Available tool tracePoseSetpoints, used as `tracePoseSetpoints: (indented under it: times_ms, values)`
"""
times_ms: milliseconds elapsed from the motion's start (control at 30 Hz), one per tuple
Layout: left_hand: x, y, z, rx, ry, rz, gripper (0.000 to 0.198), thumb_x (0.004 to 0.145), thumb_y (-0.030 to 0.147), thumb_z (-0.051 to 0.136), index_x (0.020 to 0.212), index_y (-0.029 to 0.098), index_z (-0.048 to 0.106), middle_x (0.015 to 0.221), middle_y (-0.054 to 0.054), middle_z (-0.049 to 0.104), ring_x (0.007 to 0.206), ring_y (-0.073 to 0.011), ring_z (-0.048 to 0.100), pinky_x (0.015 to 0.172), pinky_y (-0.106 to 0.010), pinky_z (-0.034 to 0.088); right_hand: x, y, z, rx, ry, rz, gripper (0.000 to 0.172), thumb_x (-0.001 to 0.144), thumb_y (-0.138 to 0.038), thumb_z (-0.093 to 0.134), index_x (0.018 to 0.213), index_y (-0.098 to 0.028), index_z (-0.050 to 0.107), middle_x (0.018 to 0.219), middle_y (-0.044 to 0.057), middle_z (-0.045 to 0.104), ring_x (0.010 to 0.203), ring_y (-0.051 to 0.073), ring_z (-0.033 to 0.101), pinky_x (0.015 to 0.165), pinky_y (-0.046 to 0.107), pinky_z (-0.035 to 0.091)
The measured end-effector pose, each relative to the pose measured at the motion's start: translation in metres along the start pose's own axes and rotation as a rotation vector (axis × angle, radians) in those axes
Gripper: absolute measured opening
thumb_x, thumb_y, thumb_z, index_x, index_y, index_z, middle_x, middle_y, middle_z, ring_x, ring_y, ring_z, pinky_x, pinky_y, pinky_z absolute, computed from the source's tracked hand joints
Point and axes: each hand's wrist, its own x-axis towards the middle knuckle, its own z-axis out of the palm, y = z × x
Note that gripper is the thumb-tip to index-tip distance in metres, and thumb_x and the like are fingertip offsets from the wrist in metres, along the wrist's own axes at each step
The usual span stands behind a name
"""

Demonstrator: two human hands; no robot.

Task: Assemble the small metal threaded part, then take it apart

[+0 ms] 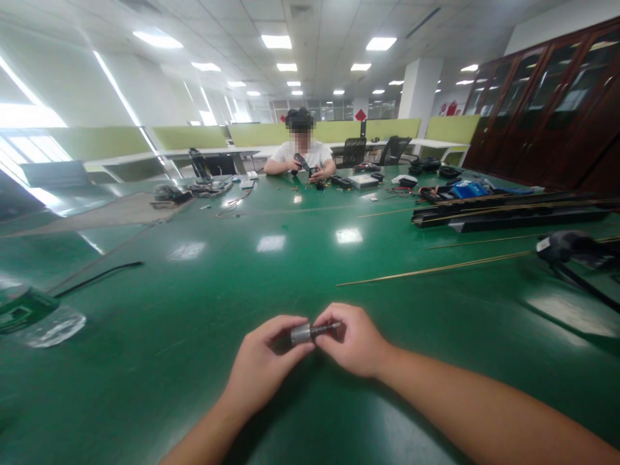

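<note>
Both my hands meet above the green table, close to its near side. Between the thumb and fingers of my left hand (268, 361) is the thick end of a small silver metal cylinder with a thin shaft (301, 334). The darker, ridged shaft points right, and the fingertips of my right hand (351, 339) pinch it beside the cylinder. Its tip shows in the curl of my right fingers. What kind of part it is I cannot make out.
A plastic bottle (36, 316) lies at the left, near a black strip (99, 279). Thin brass-coloured rods (436, 263) and black rails (508, 216) extend to the right, with a black cabled device (569, 248) nearer. Across the table a person (301, 155) handles a dark tool.
</note>
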Motion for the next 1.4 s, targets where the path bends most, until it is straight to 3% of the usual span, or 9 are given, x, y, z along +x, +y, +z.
tracePoseSetpoints:
  times_ms: [433,800,1400]
  values:
    - [-0.0015,0.0028,-0.003,0.021,-0.011,0.079,0.023,0.077,0.033,0.076,0.098,0.025,0.072,0.098,-0.002,0.072,0.09,-0.0188,0.067,0.084,-0.03,0.053,0.0012,-0.0011,-0.0018,0.041,-0.025,-0.011,0.006,0.074,-0.018,0.073,0.08,-0.016,0.072,0.076,0.002,0.067,0.068,0.014,0.062,0.063,0.023,0.046]
    - [-0.0008,0.0017,-0.0055,0.011,-0.009,0.007,0.03,0.074,0.037,0.076,0.099,0.022,0.073,0.099,-0.006,0.072,0.09,-0.0229,0.068,0.086,-0.036,0.055,0.0021,-0.0002,-0.0024,0.046,-0.032,0.047,0.004,0.075,-0.02,0.072,0.077,-0.016,0.071,0.073,0.001,0.067,0.066,0.014,0.06,0.061,0.023,0.045]
    - [-0.0003,0.0024,-0.0079,0.002,0.007,-0.002,0.028,0.073,0.036,0.077,0.097,0.023,0.073,0.098,-0.004,0.072,0.091,-0.0223,0.067,0.087,-0.035,0.053,0.0025,0.0,-0.0013,0.047,-0.016,0.106,0.009,0.073,-0.023,0.074,0.076,-0.016,0.071,0.069,0.001,0.066,0.06,0.013,0.057,0.057,0.023,0.042]
